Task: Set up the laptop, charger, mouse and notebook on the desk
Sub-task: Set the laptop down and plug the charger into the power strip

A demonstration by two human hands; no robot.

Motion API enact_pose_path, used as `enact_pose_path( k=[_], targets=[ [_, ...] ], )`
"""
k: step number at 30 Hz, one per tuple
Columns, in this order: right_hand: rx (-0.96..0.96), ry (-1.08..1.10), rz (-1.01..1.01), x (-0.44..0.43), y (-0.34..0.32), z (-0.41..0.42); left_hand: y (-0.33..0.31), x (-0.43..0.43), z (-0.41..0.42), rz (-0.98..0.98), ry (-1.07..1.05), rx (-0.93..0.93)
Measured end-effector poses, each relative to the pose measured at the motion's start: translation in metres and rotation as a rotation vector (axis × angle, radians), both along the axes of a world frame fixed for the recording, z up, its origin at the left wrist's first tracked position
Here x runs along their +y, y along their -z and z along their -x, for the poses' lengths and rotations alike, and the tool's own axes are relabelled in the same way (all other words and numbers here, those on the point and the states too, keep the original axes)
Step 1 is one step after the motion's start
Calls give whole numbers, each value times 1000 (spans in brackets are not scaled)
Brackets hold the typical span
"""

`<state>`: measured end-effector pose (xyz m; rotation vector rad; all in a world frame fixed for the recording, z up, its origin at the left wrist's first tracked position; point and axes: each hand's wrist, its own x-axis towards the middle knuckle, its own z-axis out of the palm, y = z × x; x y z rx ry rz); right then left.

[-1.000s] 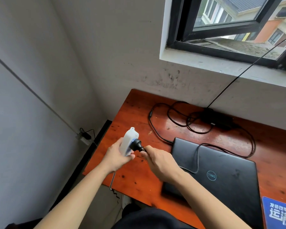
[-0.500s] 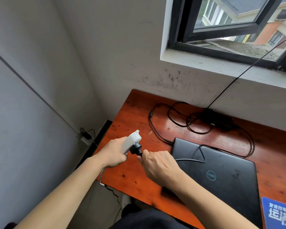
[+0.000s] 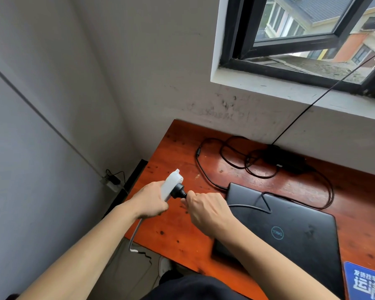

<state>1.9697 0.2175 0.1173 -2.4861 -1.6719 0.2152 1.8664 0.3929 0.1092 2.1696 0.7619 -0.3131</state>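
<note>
Left hand (image 3: 148, 201) around white power strip (image 3: 171, 184), right hand (image 3: 206, 211) on black plug (image 3: 179, 190) over desk (image 3: 182, 230)

Grey scuffed walls (image 3: 139, 61); black-framed window (image 3: 290, 59) open; daylight outside.

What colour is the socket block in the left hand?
White, with a grey cord; the socket block shows clearly in the head view.

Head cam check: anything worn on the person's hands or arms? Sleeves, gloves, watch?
Nothing visible. The left hand and right hand are bare, no gloves, rings or watch in view. Both forearms are bare up to the frame edge, no sleeves showing.
</note>
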Motion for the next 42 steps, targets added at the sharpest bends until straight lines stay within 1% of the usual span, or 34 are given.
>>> enact_pose_path(
  k=[3,7,11,14,18,21,23,26,28,31,33,35,37,39,40,42],
  targets=[
    [-2,-6,19,2,-2,-3,4,-5,-6,55,-70,19],
    [-40,-31,-36,3,-7,-12,4,-1,-4,209,-108,-23],
    [-71,-19,-81,8,-3,-21,-3,4,-10,165,-111,-67],
    [-86,-11,-92,6,-2,-23,-6,1,-16,179,-103,-65],
    [-42,32,-130,4,-3,-29,-13,2,-23,110,-87,-102],
    [-41,47,-156,6,1,-26,-19,6,-31,66,-48,-63],
    [-45,46,-131,6,7,-25,-19,6,-33,7,-28,-19],
    [11,97,-66,6,16,-33,-14,4,-36,-155,43,52],
    [70,142,-30,6,22,-37,-5,3,-37,-160,39,57],
    [144,161,35,9,32,-44,15,5,-40,-39,-52,26],
    [157,161,95,5,42,-50,33,9,-39,53,-161,29],
    [136,182,147,-7,57,-56,53,15,-36,158,-348,44],
    [123,234,198,-28,74,-64,71,21,-31,284,-593,45],
    [69,284,269,-52,89,-72,87,27,-24,384,-808,15],
    [34,314,313,-63,96,-75,93,31,-22,417,-883,1],
    [-6,410,386,-79,106,-79,103,35,-19,461,-967,-6]
  ],
)
